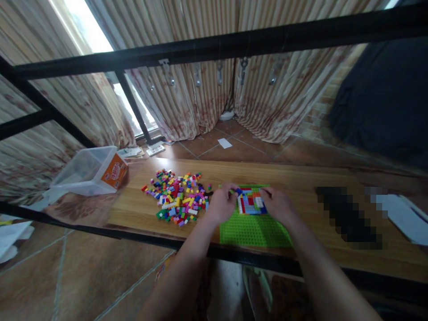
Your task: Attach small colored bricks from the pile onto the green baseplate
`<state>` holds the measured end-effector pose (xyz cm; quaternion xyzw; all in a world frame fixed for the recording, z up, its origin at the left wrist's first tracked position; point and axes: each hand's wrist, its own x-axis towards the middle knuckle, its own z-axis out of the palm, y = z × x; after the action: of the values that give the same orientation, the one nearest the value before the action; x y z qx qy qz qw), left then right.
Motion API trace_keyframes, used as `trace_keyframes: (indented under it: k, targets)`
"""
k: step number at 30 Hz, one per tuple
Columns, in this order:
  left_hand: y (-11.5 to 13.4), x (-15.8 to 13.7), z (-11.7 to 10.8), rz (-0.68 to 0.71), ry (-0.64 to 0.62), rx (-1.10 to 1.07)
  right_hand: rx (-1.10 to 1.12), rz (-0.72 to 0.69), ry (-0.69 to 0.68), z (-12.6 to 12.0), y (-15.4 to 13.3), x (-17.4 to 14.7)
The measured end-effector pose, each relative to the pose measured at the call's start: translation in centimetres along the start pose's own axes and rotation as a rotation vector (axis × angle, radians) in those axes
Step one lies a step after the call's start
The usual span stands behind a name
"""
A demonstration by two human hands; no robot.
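Note:
A green studded baseplate (256, 232) lies on the wooden table in front of me. On its far half sits a patch of toy building bricks (248, 203) in red, white, blue, orange and light blue. My left hand (222, 204) is at the patch's left side, its fingertips closed around a small blue brick (238, 191). At the right side of the patch is my right hand (278, 204), with thumb and fingers bent together at the upper right corner. What those fingertips hold, if anything, is too small to make out.
Many loose coloured bricks (182, 198) are heaped left of the baseplate on the wooden table (133, 209). A clear plastic bin (88, 171) with an orange label lies beyond the table's left end. A pixelated dark object (347, 218) and white paper (403, 218) are at the right.

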<state>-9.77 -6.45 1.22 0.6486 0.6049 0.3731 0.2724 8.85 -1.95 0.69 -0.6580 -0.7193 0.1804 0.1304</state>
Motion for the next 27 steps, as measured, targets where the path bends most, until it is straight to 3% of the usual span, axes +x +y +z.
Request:
trace_keyframes:
  k: [6, 19, 27]
  targets:
    - [1.2, -0.4, 1.3, 0.066, -0.045, 0.247, 0.049, -0.025, 0.031, 0.2, 0.3, 0.0]
    - [2.1, -0.7, 3.0, 0.203, -0.089, 0.459, 0.085, -0.033, 0.008, 0.1, 0.3, -0.1]
    - [2.6, -0.9, 3.5, 0.095, -0.044, 0.443, 0.123, -0.047, 0.012, 0.2, 0.4, -0.1]
